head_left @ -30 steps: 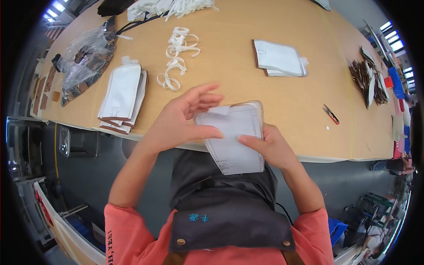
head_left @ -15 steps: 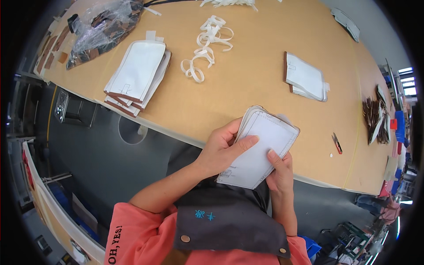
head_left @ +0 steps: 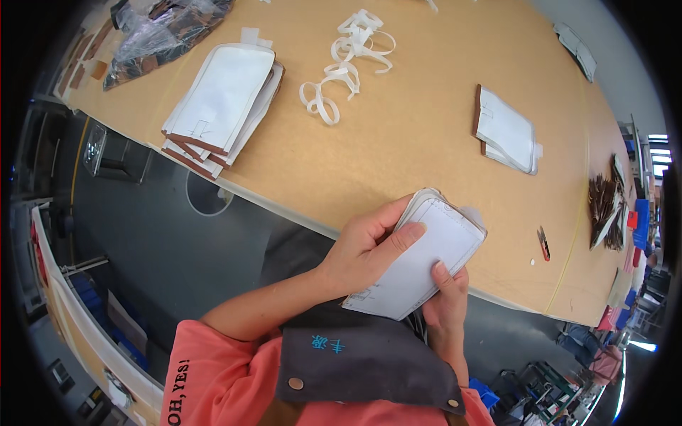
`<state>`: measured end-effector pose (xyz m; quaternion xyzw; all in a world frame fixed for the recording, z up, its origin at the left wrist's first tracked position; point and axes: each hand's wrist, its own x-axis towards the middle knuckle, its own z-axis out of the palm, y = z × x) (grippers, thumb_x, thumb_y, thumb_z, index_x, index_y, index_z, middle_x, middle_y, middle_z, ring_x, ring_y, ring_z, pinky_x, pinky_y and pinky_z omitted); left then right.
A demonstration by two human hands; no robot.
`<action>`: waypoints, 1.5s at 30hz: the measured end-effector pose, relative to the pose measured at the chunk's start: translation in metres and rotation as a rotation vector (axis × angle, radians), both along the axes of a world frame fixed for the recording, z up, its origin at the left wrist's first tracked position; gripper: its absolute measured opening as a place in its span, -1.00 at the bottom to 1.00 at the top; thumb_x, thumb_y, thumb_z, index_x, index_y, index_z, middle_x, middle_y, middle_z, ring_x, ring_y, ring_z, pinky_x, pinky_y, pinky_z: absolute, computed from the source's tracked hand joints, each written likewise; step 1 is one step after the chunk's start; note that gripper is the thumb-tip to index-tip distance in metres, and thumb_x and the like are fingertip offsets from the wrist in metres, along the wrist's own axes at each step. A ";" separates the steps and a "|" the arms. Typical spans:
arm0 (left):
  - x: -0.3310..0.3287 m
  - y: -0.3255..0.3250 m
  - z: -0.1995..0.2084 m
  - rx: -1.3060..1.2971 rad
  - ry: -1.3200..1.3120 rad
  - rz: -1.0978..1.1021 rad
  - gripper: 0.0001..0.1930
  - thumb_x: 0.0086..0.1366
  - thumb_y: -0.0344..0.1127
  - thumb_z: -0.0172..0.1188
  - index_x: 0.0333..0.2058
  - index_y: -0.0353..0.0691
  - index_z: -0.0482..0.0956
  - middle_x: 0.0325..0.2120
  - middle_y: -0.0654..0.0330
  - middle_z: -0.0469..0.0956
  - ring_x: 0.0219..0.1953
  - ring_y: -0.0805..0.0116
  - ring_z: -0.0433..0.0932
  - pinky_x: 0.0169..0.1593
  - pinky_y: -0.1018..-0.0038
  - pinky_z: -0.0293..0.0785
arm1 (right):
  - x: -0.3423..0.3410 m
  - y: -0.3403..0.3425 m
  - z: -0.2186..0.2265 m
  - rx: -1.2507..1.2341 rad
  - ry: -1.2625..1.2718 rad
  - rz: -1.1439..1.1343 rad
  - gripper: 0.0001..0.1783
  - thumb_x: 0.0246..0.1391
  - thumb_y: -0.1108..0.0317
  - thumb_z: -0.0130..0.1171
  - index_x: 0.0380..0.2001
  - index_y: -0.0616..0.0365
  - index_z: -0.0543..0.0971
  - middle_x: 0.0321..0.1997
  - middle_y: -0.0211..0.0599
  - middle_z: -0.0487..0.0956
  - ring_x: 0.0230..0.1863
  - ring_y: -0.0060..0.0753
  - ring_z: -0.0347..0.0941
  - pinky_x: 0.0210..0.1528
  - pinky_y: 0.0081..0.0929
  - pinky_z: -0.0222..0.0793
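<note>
Between my two hands is a small stack of white-faced fabric panels [head_left: 425, 260] with rounded corners, brown edges and stitch lines near the rim. My left hand [head_left: 373, 245] grips it from the left, thumb lying on the white face and fingers behind. On the lower right side my right hand [head_left: 447, 295] pinches the edge, its thumb on top. The stack is tilted, held over the table's near edge and my dark apron [head_left: 369, 369]. A pale tab sticks out at its upper right corner. My fingers behind the stack are hidden.
On the table [head_left: 398, 142] lie a larger pile of similar panels [head_left: 220, 99] at left, curled white tape [head_left: 348, 64], and a smaller pile [head_left: 506, 131] at right. Thread snips [head_left: 543, 243] rest near the right edge, beside brown bundles [head_left: 607, 209]. A plastic-wrapped bundle [head_left: 167, 39] sits far left.
My view has shifted slightly, so the table things appear displaced. Both hands keep their grip on the stack, which sits a little lower in view.
</note>
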<state>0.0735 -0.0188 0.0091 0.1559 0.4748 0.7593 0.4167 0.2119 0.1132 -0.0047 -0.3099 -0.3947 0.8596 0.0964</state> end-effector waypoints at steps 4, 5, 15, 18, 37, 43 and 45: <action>0.002 0.001 -0.003 -0.041 0.068 0.015 -0.58 0.49 -0.41 -0.03 0.26 -0.41 0.30 0.04 0.16 0.53 0.04 0.53 0.46 0.11 0.54 0.40 | 0.003 -0.002 -0.001 -0.014 -0.020 -0.004 -0.34 0.14 0.30 0.31 0.22 0.35 0.31 0.17 -0.11 0.49 0.18 -0.25 0.44 0.25 -0.28 0.34; 0.002 0.001 -0.002 -0.047 0.080 0.013 -0.58 0.49 -0.41 -0.03 0.26 -0.41 0.31 0.03 0.16 0.53 0.04 0.54 0.46 0.11 0.55 0.40 | 0.004 -0.003 -0.002 -0.013 -0.024 -0.009 -0.34 0.15 0.30 0.31 0.22 0.35 0.31 0.17 -0.11 0.49 0.18 -0.25 0.44 0.25 -0.28 0.33; 0.008 0.003 -0.016 -0.150 0.393 0.174 -0.60 0.43 -0.43 0.06 0.20 -0.41 0.39 -0.24 0.12 0.63 -0.24 0.59 0.51 -0.15 0.61 0.46 | -0.002 -0.006 -0.002 -0.040 -0.041 -0.006 -0.40 0.20 0.31 0.24 0.21 0.36 0.32 0.18 -0.08 0.49 0.18 -0.23 0.44 0.25 -0.25 0.33; 0.012 0.006 -0.023 -0.174 0.473 0.244 -0.61 0.42 -0.44 0.07 0.18 -0.43 0.41 -0.30 0.09 0.62 -0.30 0.56 0.52 -0.21 0.62 0.45 | -0.003 -0.006 -0.004 -0.049 -0.073 0.001 -0.43 0.21 0.33 0.22 0.21 0.36 0.34 0.16 -0.08 0.50 0.16 -0.23 0.46 0.24 -0.26 0.35; -0.010 0.003 -0.005 -0.146 0.073 0.150 -0.70 0.44 -0.45 0.05 0.11 -0.35 0.49 -0.07 0.19 0.60 -0.11 0.60 0.52 -0.06 0.62 0.46 | -0.010 -0.012 0.000 -0.059 -0.096 0.037 -0.47 0.19 0.36 0.26 0.16 0.34 0.38 0.10 -0.13 0.54 0.11 -0.32 0.48 0.19 -0.33 0.36; -0.012 0.000 -0.007 -0.150 0.159 0.109 -0.70 0.45 -0.48 0.02 0.11 -0.41 0.44 0.03 0.02 0.56 0.00 0.38 0.57 0.04 0.49 0.52 | -0.008 -0.011 -0.003 -0.056 -0.091 0.054 -0.47 0.19 0.35 0.26 0.16 0.34 0.39 0.11 -0.13 0.54 0.11 -0.32 0.48 0.19 -0.32 0.37; -0.012 0.000 -0.009 -0.146 0.169 0.108 -0.70 0.45 -0.48 0.02 0.11 -0.41 0.44 0.03 0.01 0.56 -0.01 0.38 0.58 0.03 0.49 0.52 | -0.007 -0.011 -0.005 -0.063 -0.089 0.060 -0.47 0.19 0.35 0.26 0.16 0.34 0.39 0.11 -0.12 0.54 0.12 -0.31 0.48 0.19 -0.31 0.37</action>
